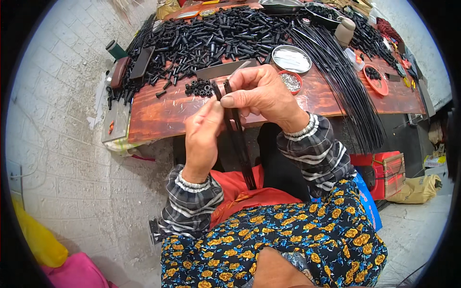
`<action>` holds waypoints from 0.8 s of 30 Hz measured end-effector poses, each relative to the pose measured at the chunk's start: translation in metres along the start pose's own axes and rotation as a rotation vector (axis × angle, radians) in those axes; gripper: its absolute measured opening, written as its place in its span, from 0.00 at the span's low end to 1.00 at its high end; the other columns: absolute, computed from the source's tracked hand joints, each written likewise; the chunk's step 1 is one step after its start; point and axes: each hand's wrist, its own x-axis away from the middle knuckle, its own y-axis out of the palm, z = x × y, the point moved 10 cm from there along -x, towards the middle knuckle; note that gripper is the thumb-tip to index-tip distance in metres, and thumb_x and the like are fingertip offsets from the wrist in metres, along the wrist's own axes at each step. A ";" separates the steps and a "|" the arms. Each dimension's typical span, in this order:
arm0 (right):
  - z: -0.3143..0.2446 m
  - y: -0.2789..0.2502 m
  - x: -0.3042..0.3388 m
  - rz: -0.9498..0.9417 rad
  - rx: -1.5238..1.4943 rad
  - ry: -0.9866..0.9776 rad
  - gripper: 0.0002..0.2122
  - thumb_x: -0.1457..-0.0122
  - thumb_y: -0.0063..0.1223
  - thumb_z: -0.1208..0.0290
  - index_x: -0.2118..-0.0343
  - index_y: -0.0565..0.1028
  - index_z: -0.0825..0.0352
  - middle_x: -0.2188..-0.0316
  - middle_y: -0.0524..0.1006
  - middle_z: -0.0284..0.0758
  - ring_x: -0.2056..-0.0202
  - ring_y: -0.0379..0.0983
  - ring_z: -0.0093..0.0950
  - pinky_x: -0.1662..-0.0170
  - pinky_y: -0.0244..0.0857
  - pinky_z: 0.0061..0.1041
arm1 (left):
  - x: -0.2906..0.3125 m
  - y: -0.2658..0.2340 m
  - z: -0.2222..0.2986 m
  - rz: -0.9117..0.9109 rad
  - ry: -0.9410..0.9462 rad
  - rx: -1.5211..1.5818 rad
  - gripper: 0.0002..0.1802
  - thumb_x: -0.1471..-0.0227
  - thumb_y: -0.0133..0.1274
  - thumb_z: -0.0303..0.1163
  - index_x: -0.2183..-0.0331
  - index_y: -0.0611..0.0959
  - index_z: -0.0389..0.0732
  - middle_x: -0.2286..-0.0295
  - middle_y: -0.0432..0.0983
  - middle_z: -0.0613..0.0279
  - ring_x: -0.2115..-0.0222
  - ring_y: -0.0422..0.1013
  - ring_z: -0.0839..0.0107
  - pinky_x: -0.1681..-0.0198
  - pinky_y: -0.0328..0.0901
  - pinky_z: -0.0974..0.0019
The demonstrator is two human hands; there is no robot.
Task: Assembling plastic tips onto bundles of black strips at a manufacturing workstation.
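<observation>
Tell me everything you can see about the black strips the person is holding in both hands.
The black strips are long, thin, flat pieces, two or so held together, of what looks like dark plastic or metal. They run steeply from the table edge down toward the person's lap, top ends near a small cluster of black rings. The right hand pinches their upper part, thumb across them; the left hand touches them from the left side. Finer detail is too small to tell.

- Two hands: left hand (201, 139), right hand (259, 91).
- Two long black strips (237, 139) held between them.
- One wooden surface (163, 113).
- Two round metal dishes (291, 58).
- Two small red dishes (291, 81).
- Black tubes (211, 38): a heap too many to count.
- Thin black rods (345, 81): one large bundle, uncountable.
</observation>
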 end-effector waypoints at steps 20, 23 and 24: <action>-0.004 -0.002 -0.011 0.058 0.122 -0.068 0.08 0.50 0.63 0.70 0.75 0.75 0.67 0.83 0.71 0.25 0.83 0.64 0.10 0.83 0.56 0.10 | -0.035 -0.024 0.009 0.206 -0.023 0.315 0.05 0.45 0.52 0.28 0.67 0.79 0.36 0.72 0.75 0.67 0.72 0.69 0.80 0.65 0.64 0.73; -0.001 -0.016 -0.009 0.185 0.010 -0.103 0.09 0.47 0.61 0.68 0.70 0.77 0.69 0.83 0.71 0.24 0.83 0.64 0.10 0.84 0.54 0.09 | -0.035 -0.026 0.008 0.195 -0.016 0.311 0.05 0.44 0.51 0.29 0.67 0.78 0.37 0.71 0.76 0.67 0.71 0.70 0.79 0.64 0.64 0.73; -0.001 -0.018 -0.009 0.189 0.011 -0.105 0.09 0.47 0.61 0.68 0.70 0.77 0.69 0.83 0.71 0.24 0.83 0.64 0.10 0.84 0.54 0.09 | -0.036 -0.025 0.006 0.187 -0.024 0.299 0.05 0.44 0.51 0.29 0.67 0.78 0.37 0.71 0.76 0.66 0.71 0.70 0.79 0.64 0.64 0.73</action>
